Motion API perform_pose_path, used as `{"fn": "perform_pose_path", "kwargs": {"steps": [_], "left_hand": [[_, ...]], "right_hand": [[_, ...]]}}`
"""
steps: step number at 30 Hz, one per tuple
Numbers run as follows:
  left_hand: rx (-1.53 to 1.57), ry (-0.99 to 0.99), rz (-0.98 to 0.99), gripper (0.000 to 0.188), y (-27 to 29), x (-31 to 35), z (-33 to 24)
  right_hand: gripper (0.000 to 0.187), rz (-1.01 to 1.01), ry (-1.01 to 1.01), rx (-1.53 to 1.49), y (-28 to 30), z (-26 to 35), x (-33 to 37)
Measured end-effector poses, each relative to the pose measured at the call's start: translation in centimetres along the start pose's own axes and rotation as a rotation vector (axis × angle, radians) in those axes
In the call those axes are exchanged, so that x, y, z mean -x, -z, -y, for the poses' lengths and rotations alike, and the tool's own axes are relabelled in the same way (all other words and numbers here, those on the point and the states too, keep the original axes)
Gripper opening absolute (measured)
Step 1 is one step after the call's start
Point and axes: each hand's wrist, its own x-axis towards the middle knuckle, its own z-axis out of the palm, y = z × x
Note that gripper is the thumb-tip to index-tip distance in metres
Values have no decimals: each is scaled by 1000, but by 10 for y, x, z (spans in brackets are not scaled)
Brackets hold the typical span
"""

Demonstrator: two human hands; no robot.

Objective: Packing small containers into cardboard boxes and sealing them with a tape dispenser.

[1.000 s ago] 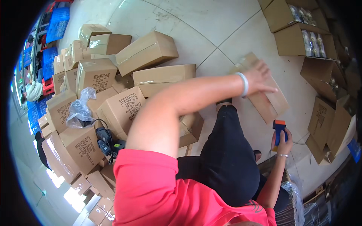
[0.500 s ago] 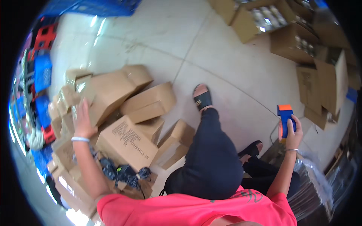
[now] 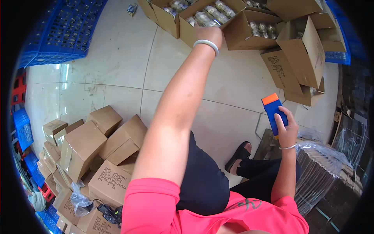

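My left hand (image 3: 210, 35) reaches far forward to an open carton (image 3: 188, 34) and is closed over its near edge, though the fingertips are hidden. Inside that carton lie several clear-wrapped shiny items (image 3: 212, 16). On the right, my right hand (image 3: 287, 126) grips a blue tape dispenser (image 3: 276, 115) with an orange end, holding it up above the floor.
Open cartons (image 3: 249, 41) crowd the far right, and a tipped one (image 3: 302, 54) leans there. Closed cartons (image 3: 83, 144) are heaped at left, with a black cable (image 3: 107, 212) on them. A blue crate (image 3: 62, 35) stands far left. Plastic-wrapped stacks (image 3: 319, 167) are near right.
My left hand has left the closed cartons on the left and swung forward to the open carton. The view has turned right. My right hand still holds the tape dispenser.
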Motion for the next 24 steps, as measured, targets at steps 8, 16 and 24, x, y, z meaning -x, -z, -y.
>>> {"fn": "perform_pose_path", "kwargs": {"steps": [8, 16, 24], "left_hand": [[51, -221, -28, 19, -10, 133, 69], [308, -14, -232, 61, 19, 299, 108], [840, 15, -44, 104, -11, 301, 131]], "right_hand": [[28, 58, -79, 34, -7, -23, -9], [35, 401, -103, 42, -73, -16, -24], [56, 650, -17, 282, -194, 68, -80]]}}
